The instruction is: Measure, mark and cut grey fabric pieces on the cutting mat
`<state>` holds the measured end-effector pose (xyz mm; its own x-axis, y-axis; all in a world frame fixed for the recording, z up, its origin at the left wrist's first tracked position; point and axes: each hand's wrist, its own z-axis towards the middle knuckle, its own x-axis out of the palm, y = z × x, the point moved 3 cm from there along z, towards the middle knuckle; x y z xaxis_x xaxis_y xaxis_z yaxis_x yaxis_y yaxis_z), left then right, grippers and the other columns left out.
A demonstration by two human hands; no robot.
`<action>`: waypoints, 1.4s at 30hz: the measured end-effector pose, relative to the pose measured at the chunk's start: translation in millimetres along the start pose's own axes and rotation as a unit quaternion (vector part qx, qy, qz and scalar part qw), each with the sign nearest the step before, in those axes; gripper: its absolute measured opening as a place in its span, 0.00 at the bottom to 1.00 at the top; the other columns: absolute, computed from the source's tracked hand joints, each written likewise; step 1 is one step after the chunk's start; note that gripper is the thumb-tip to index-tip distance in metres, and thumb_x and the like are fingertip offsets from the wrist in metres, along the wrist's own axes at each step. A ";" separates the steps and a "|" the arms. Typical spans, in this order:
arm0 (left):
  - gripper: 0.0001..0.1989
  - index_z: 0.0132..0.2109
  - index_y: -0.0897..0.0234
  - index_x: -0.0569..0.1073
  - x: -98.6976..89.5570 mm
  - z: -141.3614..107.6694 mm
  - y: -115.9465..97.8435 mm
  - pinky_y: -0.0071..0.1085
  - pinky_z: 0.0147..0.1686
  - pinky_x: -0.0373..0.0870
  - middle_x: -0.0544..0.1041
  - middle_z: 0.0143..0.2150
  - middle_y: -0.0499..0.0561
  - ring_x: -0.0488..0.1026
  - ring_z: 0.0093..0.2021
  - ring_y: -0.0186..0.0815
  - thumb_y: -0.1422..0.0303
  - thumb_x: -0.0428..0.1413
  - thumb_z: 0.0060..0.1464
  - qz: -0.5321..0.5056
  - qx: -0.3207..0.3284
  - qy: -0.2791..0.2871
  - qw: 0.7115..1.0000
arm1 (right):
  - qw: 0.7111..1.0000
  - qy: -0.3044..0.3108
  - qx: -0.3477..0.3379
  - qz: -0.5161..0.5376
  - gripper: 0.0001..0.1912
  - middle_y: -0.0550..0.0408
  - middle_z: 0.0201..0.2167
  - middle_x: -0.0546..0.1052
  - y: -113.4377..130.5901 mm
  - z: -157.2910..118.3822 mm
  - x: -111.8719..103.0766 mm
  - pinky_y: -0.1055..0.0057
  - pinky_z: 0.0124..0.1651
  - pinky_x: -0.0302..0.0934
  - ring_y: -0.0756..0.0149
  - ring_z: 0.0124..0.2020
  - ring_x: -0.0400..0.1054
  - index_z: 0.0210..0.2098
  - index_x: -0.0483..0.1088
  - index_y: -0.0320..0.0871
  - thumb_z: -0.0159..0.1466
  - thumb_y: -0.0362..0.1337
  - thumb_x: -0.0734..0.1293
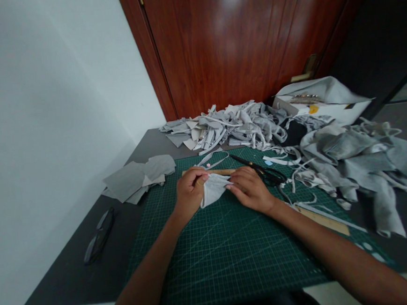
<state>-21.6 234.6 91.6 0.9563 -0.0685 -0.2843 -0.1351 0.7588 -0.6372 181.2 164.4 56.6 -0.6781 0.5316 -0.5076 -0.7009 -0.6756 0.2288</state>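
Cloth (214, 194) is over the mat's (226, 259) far half, held up between both hands; can't tell if it touches down. Left hand (189, 191) pinches one end, right hand (251, 189) has the other between thumb and fingers. Step looks like folding or straightening; I'd say the next move calls for keeping both pinches and lining up edges. Most room I see: toward the mat's near edge. Tight on the mat's far right: scissors (275, 177) just beyond the right hand, scraps (369, 158) spilling over that edge.
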 end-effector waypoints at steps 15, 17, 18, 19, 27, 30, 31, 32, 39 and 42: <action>0.07 0.36 0.60 0.79 5.3 -7.2 15.2 0.32 0.42 0.71 0.82 0.35 0.49 0.78 0.38 0.39 0.64 0.59 0.59 -0.039 -0.098 -0.026 0.994 | 0.846 -0.119 0.369 0.366 0.20 0.58 0.31 0.78 -17.3 -5.0 24.5 0.66 0.39 0.67 0.63 0.33 0.72 0.38 0.75 0.48 0.52 0.47 0.82; 0.07 0.37 0.61 0.79 6.2 -8.0 16.6 0.32 0.41 0.71 0.81 0.35 0.50 0.77 0.38 0.39 0.63 0.59 0.59 -0.050 -0.110 -0.026 0.992 | 0.818 -0.111 0.400 0.399 0.23 0.61 0.28 0.76 -17.7 -4.3 27.0 0.67 0.37 0.65 0.65 0.31 0.69 0.40 0.75 0.48 0.50 0.48 0.83; 0.07 0.37 0.61 0.79 6.5 -8.2 17.0 0.32 0.41 0.71 0.81 0.35 0.50 0.77 0.38 0.39 0.63 0.59 0.59 -0.057 -0.114 -0.027 0.992 | 0.807 -0.098 0.415 0.410 0.23 0.61 0.27 0.75 -17.3 -4.3 28.3 0.68 0.36 0.64 0.66 0.29 0.68 0.38 0.75 0.47 0.49 0.48 0.83; 0.07 0.37 0.61 0.80 6.9 -8.3 17.1 0.31 0.41 0.71 0.81 0.35 0.50 0.77 0.38 0.38 0.63 0.59 0.59 -0.067 -0.117 -0.027 0.991 | 0.796 -0.086 0.429 0.418 0.22 0.61 0.26 0.74 -16.8 -4.6 29.3 0.68 0.36 0.63 0.67 0.28 0.67 0.36 0.76 0.46 0.49 0.49 0.83; 0.09 0.35 0.63 0.77 19.5 -14.0 15.6 0.29 0.34 0.69 0.79 0.31 0.48 0.74 0.31 0.35 0.61 0.62 0.55 -0.150 -0.193 -0.043 0.969 | 0.774 -0.075 0.449 0.439 0.21 0.62 0.25 0.71 -17.8 -10.6 34.1 0.67 0.33 0.63 0.66 0.28 0.66 0.32 0.66 0.48 0.57 0.53 0.77; 0.10 0.33 0.63 0.77 24.7 -17.8 18.6 0.28 0.32 0.68 0.78 0.29 0.47 0.73 0.30 0.34 0.61 0.63 0.53 -0.154 -0.223 -0.053 0.961 | 0.843 -0.047 0.424 0.327 0.18 0.63 0.24 0.69 -22.8 -14.7 35.2 0.69 0.27 0.58 0.66 0.24 0.64 0.39 0.66 0.48 0.60 0.50 0.74; 0.10 0.33 0.63 0.77 26.4 -19.0 20.0 0.28 0.32 0.67 0.77 0.29 0.47 0.72 0.29 0.34 0.61 0.64 0.52 -0.161 -0.232 -0.051 0.958 | 0.859 -0.034 0.414 0.298 0.18 0.62 0.25 0.71 -23.1 -15.8 35.2 0.69 0.28 0.59 0.65 0.25 0.66 0.44 0.67 0.48 0.61 0.49 0.74; 0.10 0.33 0.63 0.78 28.3 -20.3 21.3 0.28 0.31 0.67 0.77 0.28 0.47 0.72 0.29 0.34 0.61 0.64 0.52 -0.171 -0.242 -0.043 0.954 | 0.872 -0.025 0.403 0.275 0.22 0.60 0.28 0.74 -22.4 -16.4 34.5 0.67 0.30 0.63 0.62 0.28 0.70 0.50 0.66 0.48 0.62 0.48 0.74; 0.07 0.31 0.64 0.80 44.5 -29.5 14.5 0.29 0.34 0.69 0.81 0.30 0.51 0.75 0.30 0.35 0.64 0.65 0.49 -0.198 -0.279 0.058 0.938 | 0.950 0.032 0.233 0.205 0.31 0.45 0.53 0.78 4.4 -4.0 17.1 0.54 0.55 0.69 0.51 0.54 0.73 0.62 0.65 0.49 0.63 0.48 0.75; 0.06 0.30 0.64 0.81 47.4 -31.1 9.5 0.29 0.35 0.70 0.82 0.30 0.51 0.76 0.32 0.35 0.65 0.65 0.49 -0.201 -0.272 0.067 0.939 | 0.956 0.068 0.208 0.194 0.13 0.51 0.41 0.80 10.1 0.4 15.1 0.60 0.48 0.68 0.57 0.43 0.75 0.49 0.73 0.48 0.69 0.47 0.70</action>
<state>14.4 218.5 49.9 0.9216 -0.3881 -0.0067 0.0830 0.2139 -0.9733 163.8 165.8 51.6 -0.8901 0.1909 -0.4138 -0.4481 -0.5322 0.7183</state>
